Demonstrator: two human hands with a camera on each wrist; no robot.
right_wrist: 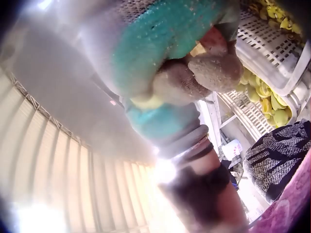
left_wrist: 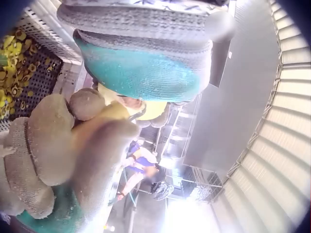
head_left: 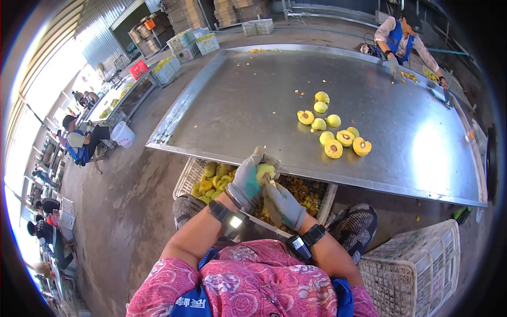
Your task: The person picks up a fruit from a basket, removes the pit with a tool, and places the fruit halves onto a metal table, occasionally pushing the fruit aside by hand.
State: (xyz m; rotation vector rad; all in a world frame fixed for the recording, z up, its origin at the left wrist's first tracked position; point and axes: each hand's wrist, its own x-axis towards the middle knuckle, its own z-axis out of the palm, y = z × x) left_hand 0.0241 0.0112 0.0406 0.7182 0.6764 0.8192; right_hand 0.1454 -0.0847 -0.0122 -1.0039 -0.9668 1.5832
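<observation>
My gloved left hand (head_left: 247, 178) holds a yellow-green peach (head_left: 265, 172) just off the near edge of the metal table, above the crates. Close against the fruit, my gloved right hand (head_left: 285, 203) grips a small tool with a yellowish handle (left_wrist: 103, 118). The tool's thin curved metal end is at the peach flesh in the left wrist view, partly hidden by the glove. Both gloves are grey with teal palms. On the table lie several peaches (head_left: 333, 121), some cut to show brown pits, such as a half peach (head_left: 333, 149).
Below my hands, one white crate (head_left: 183, 182) holds peach pieces (head_left: 208, 185); beside it are pits and scraps (head_left: 303, 193). The metal table (head_left: 237, 105) has a raised rim. Another crate (head_left: 422, 264) stands at my right. A person (head_left: 404, 39) works at the far right corner.
</observation>
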